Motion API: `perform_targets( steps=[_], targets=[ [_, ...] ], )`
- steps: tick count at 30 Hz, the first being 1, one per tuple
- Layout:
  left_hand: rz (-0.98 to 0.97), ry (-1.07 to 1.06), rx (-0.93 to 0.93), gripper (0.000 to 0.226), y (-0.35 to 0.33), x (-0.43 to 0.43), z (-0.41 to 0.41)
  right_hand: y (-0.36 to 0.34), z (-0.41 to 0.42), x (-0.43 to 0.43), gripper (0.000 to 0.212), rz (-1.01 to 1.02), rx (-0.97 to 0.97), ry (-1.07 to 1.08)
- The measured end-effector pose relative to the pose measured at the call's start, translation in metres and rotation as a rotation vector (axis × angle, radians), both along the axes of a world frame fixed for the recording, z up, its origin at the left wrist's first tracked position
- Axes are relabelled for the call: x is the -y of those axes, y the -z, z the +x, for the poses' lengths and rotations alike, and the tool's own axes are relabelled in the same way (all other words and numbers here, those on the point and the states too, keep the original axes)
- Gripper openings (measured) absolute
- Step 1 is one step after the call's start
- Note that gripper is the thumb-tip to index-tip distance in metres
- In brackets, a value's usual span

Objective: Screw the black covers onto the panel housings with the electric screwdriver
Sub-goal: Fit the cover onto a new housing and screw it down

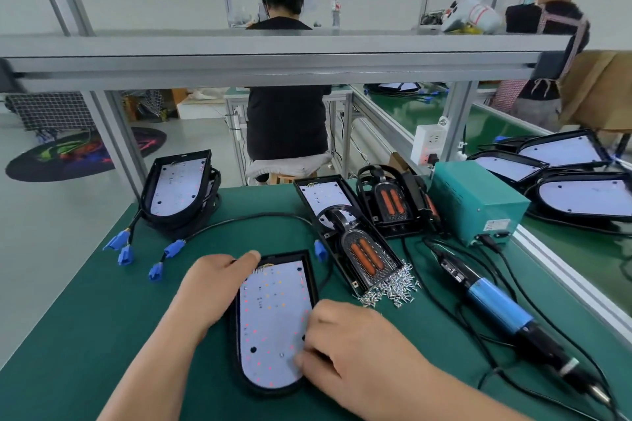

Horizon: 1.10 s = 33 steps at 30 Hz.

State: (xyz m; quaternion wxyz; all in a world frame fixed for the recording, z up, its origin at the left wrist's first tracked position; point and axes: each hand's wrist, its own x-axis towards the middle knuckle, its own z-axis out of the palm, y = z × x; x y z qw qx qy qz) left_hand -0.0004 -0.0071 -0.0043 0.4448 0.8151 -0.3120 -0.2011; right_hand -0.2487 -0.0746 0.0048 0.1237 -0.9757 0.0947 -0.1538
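A black panel housing (273, 325) with a white LED board lies on the green mat in front of me. My left hand (213, 287) grips its left edge, thumb over the top corner. My right hand (345, 338) rests on its right edge, fingers curled onto the board's lower right. A black cover (366, 255) with two orange strips lies on a second housing (319, 195) further back. The electric screwdriver (496, 304), blue and black, lies on the mat to the right, untouched. A pile of silver screws (393, 287) sits between the cover and my right hand.
A stack of housings (178, 188) with blue connectors (124, 246) stands at the back left. More covers (390, 202) and a teal power supply (475, 198) stand at the back right. Cables cross the mat. Other housings lie on the conveyor (581, 195). Two people work beyond the aluminium frame.
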Motion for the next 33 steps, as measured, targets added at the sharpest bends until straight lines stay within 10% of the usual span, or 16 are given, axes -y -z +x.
perform_targets(
  steps=[11, 20, 33],
  targets=[
    [0.132, 0.509, -0.035, 0.044, -0.007, -0.017, 0.003, -0.017, -0.027, 0.037, 0.014, 0.393, 0.307, 0.164],
    [0.134, 0.541, -0.047, 0.042, -0.009, -0.018, 0.003, 0.002, -0.006, 0.11, 0.112, -0.048, -0.205, 0.589],
    [0.078, 0.629, -0.071, 0.04, -0.016, -0.02, 0.001, -0.011, -0.026, 0.135, 0.11, 0.128, -0.04, 0.461]
  ],
)
